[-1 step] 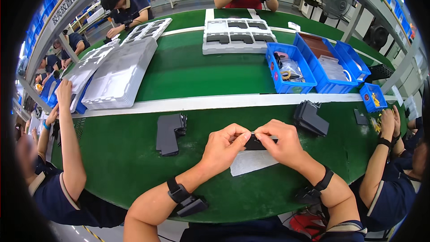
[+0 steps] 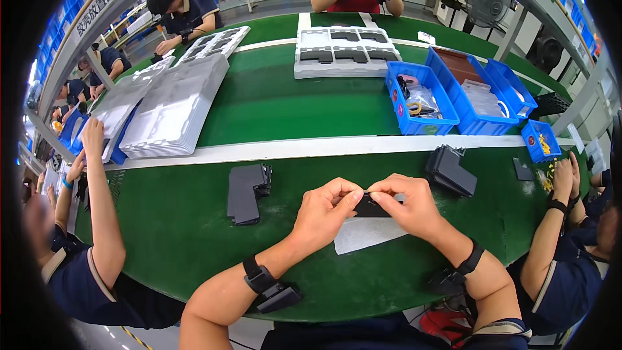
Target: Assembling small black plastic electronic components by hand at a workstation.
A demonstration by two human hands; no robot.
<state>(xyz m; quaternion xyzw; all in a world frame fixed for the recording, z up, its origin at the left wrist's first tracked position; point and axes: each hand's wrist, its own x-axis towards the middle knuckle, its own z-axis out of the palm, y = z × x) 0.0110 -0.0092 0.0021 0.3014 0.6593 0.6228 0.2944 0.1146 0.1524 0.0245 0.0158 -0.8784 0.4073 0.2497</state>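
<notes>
My left hand (image 2: 322,214) and my right hand (image 2: 411,207) meet just right of centre, thumbs and fingertips pinching the upper edge of a dark flat part (image 2: 370,210). Much of that part is hidden by my fingers, so its full outline cannot be made out. Under it a white sheet (image 2: 360,236) lies on the green table. To the left of my hands sits a stack of dark L-shaped plates (image 2: 243,196). A second stack of such plates (image 2: 455,172) lies to the right, beyond my right hand.
Stacked pale plastic trays (image 2: 170,113) stand at far left. Another tray (image 2: 310,71) holds dark parts at the back. Blue bins (image 2: 421,127) line the right, and a small blue bin (image 2: 539,149) holds yellow pieces. Co-workers' arms reach in at left (image 2: 103,214) and right (image 2: 543,236).
</notes>
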